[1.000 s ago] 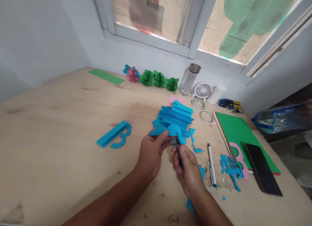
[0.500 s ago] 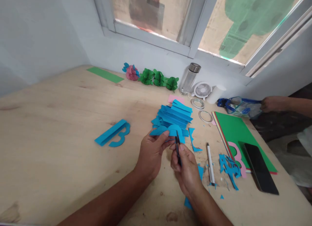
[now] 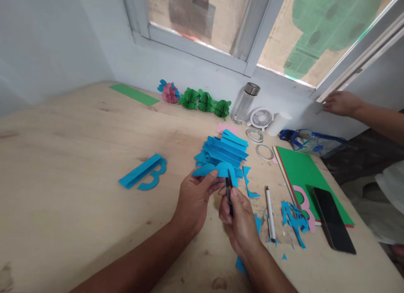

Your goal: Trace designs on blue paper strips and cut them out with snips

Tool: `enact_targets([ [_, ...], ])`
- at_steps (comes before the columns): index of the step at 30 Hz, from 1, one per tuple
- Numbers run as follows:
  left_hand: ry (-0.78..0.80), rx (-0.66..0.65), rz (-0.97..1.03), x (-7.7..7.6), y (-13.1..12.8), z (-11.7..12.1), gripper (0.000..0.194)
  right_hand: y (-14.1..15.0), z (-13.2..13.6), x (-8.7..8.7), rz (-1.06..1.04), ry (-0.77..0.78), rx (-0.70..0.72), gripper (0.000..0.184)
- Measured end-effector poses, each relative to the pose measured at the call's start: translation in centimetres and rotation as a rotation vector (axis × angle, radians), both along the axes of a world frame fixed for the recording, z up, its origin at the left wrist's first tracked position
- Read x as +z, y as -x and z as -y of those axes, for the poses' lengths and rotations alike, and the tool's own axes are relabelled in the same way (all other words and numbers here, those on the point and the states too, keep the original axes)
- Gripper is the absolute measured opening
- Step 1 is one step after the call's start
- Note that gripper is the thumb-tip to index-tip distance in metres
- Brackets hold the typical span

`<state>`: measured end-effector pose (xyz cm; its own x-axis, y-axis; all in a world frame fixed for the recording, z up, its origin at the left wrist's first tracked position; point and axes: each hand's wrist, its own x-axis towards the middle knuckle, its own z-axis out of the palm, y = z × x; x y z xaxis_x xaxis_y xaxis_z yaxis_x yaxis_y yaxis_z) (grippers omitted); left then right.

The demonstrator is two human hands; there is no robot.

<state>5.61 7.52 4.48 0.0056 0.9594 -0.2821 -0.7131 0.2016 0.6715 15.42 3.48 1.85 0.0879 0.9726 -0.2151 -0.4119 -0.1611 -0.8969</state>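
Note:
Between thumb and fingers, my left hand (image 3: 193, 197) pinches a piece of blue paper (image 3: 204, 171) with a curved, wavy outline. My right hand (image 3: 239, 213) grips dark scissors (image 3: 229, 192), whose blades meet the right side of that paper; its fingers hide the handles. Just beyond my hands lies a heap of folded blue paper pieces (image 3: 224, 150). To the left rests a folded blue cut-out (image 3: 143, 171) with a scalloped edge. Blue scraps (image 3: 295, 219) and a curved offcut (image 3: 249, 182) lie to the right.
A white pen (image 3: 270, 215), a black phone (image 3: 334, 220) and green paper sheets (image 3: 311, 169) occupy the right. Along the wall stand green paper ornaments (image 3: 205, 101), a glass bottle (image 3: 244, 103) and a small fan (image 3: 261, 117). Another person's hand (image 3: 342, 103) is near the window, above a clear bag (image 3: 318, 142).
The other person's hand has left the clear bag and risen to the window frame. My hands hold nearly the same pose on the paper and scissors. The view has shifted slightly.

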Motion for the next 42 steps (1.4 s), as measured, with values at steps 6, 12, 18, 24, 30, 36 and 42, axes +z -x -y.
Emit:
enact_targets([
  [6, -0.004, 0.004, 0.0, -0.01, -0.06, -0.07, 0.033, -0.03, -0.11, -0.01, -0.008, 0.001, -0.004, 0.046],
  [12, -0.011, 0.011, 0.001, -0.15, -0.06, -0.03, 0.034, -0.03, -0.06, 0.0, 0.003, 0.003, -0.013, 0.047],
  [18, -0.005, 0.01, 0.008, -0.22, -0.14, 0.05, 0.033, -0.06, -0.05, -0.03, 0.014, -0.001, -0.012, 0.047],
  [24, -0.007, 0.008, 0.003, -0.23, -0.26, 0.06, 0.033, -0.25, -0.08, -0.19, -0.001, 0.007, -0.01, 0.046],
  [30, -0.005, 0.011, 0.004, -0.22, -0.35, 0.1, 0.033, -0.36, -0.03, -0.24, -0.005, 0.009, -0.016, 0.047],
  [36, -0.009, 0.013, 0.0, -0.24, -0.33, 0.1, 0.032, -0.36, -0.01, -0.02, 0.0, 0.009, -0.015, 0.049],
  [42, 0.0, 0.015, 0.01, -0.16, -0.23, 0.08, 0.033, -0.36, -0.04, -0.09, 0.002, 0.009, -0.024, 0.049],
])
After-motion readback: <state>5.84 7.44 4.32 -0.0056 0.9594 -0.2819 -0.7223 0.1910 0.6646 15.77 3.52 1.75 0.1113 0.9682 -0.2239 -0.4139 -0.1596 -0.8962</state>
